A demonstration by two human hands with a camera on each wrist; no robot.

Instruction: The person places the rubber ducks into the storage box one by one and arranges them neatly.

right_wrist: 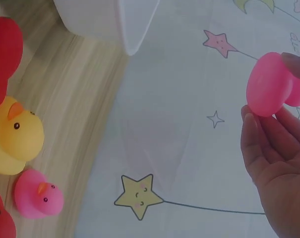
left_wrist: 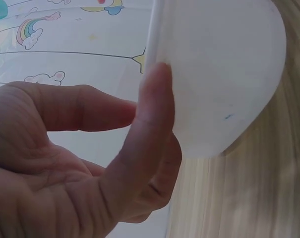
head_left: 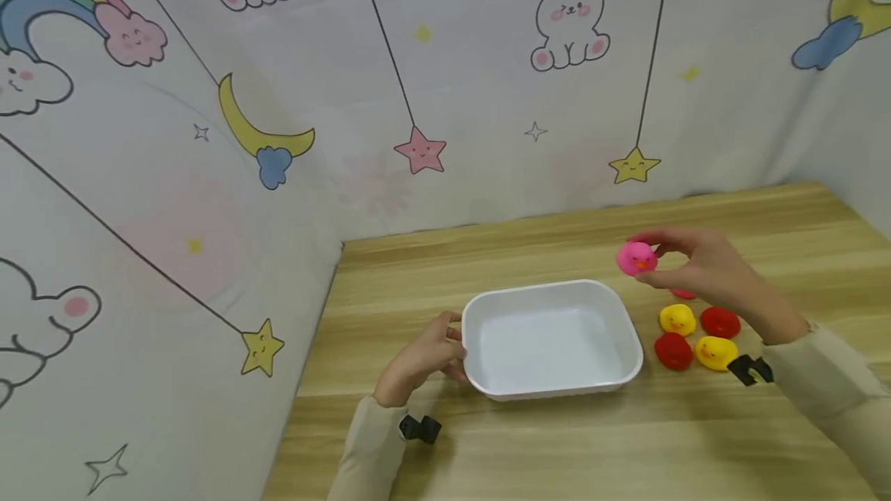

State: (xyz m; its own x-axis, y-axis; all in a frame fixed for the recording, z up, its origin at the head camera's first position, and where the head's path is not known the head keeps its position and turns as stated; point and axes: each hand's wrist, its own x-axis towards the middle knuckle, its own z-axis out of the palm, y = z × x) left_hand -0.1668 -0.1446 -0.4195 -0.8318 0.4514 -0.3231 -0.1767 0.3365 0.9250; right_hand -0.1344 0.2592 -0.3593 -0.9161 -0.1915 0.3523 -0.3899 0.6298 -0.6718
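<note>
A pink rubber duck [head_left: 636, 259] is pinched between the thumb and fingers of my right hand [head_left: 696, 265], raised at the far right of a white plastic tub [head_left: 553, 393]. In the right wrist view the held duck [right_wrist: 269, 84] shows its smooth rounded body, its face mostly cut off by the frame edge. My left hand [head_left: 431, 350] holds the tub by its left side, curled fingers and thumb at the rim. The left wrist view shows the thumb [left_wrist: 150, 114] overlapping the tub's outer wall [left_wrist: 224, 74]. Nothing lies inside the tub.
Right of the tub sit two yellow ducks [head_left: 677, 320] and two red ones [head_left: 674, 352]. Another pink duck [right_wrist: 38, 193] lies behind them, largely hidden by my right hand in the head view. A patterned cloth [head_left: 487, 99] hangs along the wooden table's [head_left: 390, 292] back and sides.
</note>
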